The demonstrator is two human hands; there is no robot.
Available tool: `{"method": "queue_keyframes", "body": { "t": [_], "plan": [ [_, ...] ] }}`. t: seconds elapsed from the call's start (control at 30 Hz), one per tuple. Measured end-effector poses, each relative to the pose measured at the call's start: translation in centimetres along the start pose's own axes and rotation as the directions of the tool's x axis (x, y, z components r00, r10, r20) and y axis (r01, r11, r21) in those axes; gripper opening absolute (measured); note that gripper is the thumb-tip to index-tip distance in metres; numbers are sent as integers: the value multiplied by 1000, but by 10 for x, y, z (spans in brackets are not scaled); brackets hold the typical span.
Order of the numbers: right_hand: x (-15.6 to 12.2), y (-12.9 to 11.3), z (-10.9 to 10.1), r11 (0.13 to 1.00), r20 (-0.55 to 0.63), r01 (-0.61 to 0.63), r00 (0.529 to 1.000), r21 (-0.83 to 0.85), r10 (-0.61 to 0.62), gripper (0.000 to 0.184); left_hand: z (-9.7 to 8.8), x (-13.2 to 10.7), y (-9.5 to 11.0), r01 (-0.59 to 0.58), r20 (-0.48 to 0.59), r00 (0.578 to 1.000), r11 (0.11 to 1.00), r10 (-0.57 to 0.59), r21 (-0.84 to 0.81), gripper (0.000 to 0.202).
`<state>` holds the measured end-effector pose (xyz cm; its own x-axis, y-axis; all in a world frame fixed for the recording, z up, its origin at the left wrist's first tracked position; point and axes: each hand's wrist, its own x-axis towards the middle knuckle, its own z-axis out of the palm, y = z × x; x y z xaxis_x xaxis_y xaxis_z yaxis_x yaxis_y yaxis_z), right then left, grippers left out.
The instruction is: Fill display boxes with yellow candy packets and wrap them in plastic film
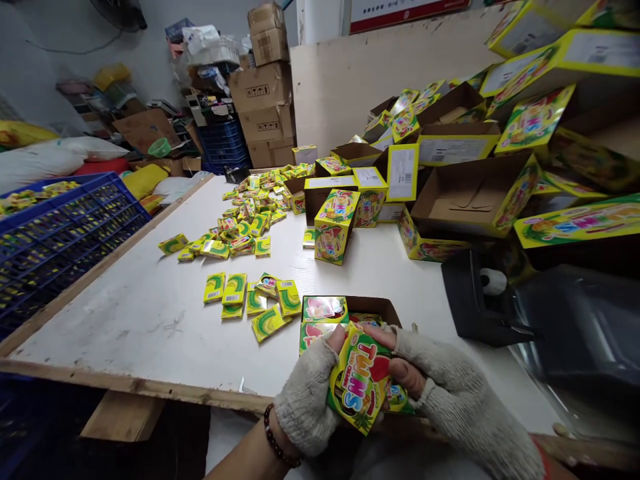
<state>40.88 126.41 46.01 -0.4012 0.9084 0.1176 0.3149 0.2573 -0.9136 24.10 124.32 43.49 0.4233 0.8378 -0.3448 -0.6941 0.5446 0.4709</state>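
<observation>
Clasping a pack (361,387) between them, both gloved hands met at the front of the table (175,347), over the near part of an open box (386,309). The left hand (307,397) curled around the pack's left side, thumb pointing upward at its top corner, its remaining fingers hidden. The right hand (433,367) lay opposite, wrist angled in from the lower right, bare fingertips against the pack's top and right edges. The pack leaned, printed front upward. A dark bracelet (274,437) circled the left wrist.
</observation>
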Motion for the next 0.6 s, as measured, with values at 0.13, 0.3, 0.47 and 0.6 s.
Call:
{"method": "queue_keyframes", "body": {
  "t": [0.13, 0.3, 0.47, 0.6],
  "plan": [
    [-11, 1, 8, 992, -58, -29, 998, 121, 36, 42, 10, -2, -13, -109, -42, 992, 967, 121, 231, 64],
    [-31, 40, -23, 978, -299, -205, 937, -49, 181, 41, 14, 3, -6, -164, -100, 965, 853, 243, 496, 89],
    [-63, 86, -67, 367, -484, -741, 655, -563, 580, 23, 16, 6, 3, -185, -63, 965, 829, 255, 528, 90],
    [-95, 57, -75, 399, -484, -738, 665, -544, 569, 26, 14, 6, 0, -147, -94, 968, 826, 234, 544, 79]
  ]
}}
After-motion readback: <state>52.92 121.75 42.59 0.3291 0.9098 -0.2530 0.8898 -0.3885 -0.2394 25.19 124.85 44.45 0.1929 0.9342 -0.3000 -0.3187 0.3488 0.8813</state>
